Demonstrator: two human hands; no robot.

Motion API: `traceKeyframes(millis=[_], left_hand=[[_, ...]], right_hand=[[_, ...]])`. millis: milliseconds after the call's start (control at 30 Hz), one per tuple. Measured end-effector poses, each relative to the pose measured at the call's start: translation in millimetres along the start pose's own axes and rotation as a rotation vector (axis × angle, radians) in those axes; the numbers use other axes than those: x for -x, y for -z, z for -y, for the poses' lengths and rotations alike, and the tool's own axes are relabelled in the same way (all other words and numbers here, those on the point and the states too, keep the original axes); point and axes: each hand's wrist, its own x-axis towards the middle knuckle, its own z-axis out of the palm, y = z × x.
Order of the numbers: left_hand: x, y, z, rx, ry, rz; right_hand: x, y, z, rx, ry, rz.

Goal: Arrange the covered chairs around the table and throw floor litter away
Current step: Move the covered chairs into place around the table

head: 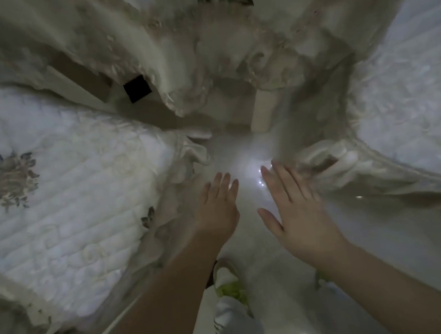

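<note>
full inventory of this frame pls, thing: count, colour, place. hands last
covered chair seat: 1, white quilted cover with grey floral embroidery, left
covered chair seat: 1, white quilted cover, right edge
ruffled cover skirt: 1, cream, hanging off the right chair, beside the right hand
draped tablecloth: 1, cream with frilled hem, top centre
table leg: 1, pale cream, under the cloth hem
dark block: 1, black, upper left under the cloth; cannot tell what it is
floor: glossy white, centre, with light glare; no litter clearly visible
shoe: 1 clearly seen, white and lime green, bottom centre
trouser leg: 1, light grey, bottom centre
left hand: 1, open, empty, over the floor
right hand: 1, open, empty, fingertips near the skirt
</note>
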Motion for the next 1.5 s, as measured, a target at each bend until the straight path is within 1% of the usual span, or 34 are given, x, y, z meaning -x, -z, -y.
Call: traceKeyframes(millis=[67, 167, 300, 400, 500, 667, 733, 833, 933, 1033, 1133, 1167, 1267, 1367, 1500], left_hand=[[-19, -39, 3, 0.036, -0.016, 0.013], [-46, -84, 10, 0.068, 0.008, 0.019], [-77, -141, 22, -0.004, -0.023, 0.142], [-100, -174, 26, -0.006, -0.041, 0.176], [-120, -200, 21, 0.047, 0.0, 0.224], [-129, -232, 27, 0.03, 0.058, 0.302], [-131, -238, 28, 0.039, 0.043, 0.331], [-136, -242, 27, 0.068, -0.002, 0.308], [-136, -241, 19, 0.065, -0.005, 0.279], [-129, -225, 10, 0.047, 0.003, 0.221], [-110, -192, 1, -0.085, -0.064, 0.023], [-105, -178, -1, -0.097, -0.085, -0.021], [-84, -128, -8, 0.015, -0.114, -0.056], [-47, -70, -13, 0.123, -0.104, -0.076], [16, -3, -17, 0.191, -0.063, -0.038]], right_hand=[[-13, -37, -13, -0.016, -0.014, 0.004], [-33, -82, -30, 0.013, 0.004, 0.035], [-46, -129, -54, 0.048, 0.008, 0.106], [-49, -153, -72, 0.068, -0.001, 0.143], [-55, -168, -85, 0.075, 0.002, 0.17], [-65, -177, -95, 0.05, -0.011, 0.17], [-66, -177, -98, 0.046, -0.005, 0.167], [-63, -175, -101, 0.038, -0.022, 0.181], [-59, -173, -102, 0.027, -0.041, 0.205], [-55, -169, -99, 0.007, -0.047, 0.217], [-45, -153, -89, 0.018, -0.052, 0.205], [-40, -146, -85, 0.027, -0.054, 0.198], [-25, -119, -69, 0.07, -0.066, 0.21], [-9, -87, -49, 0.046, -0.105, 0.211], [22, -40, -9, -0.011, -0.127, 0.196]])
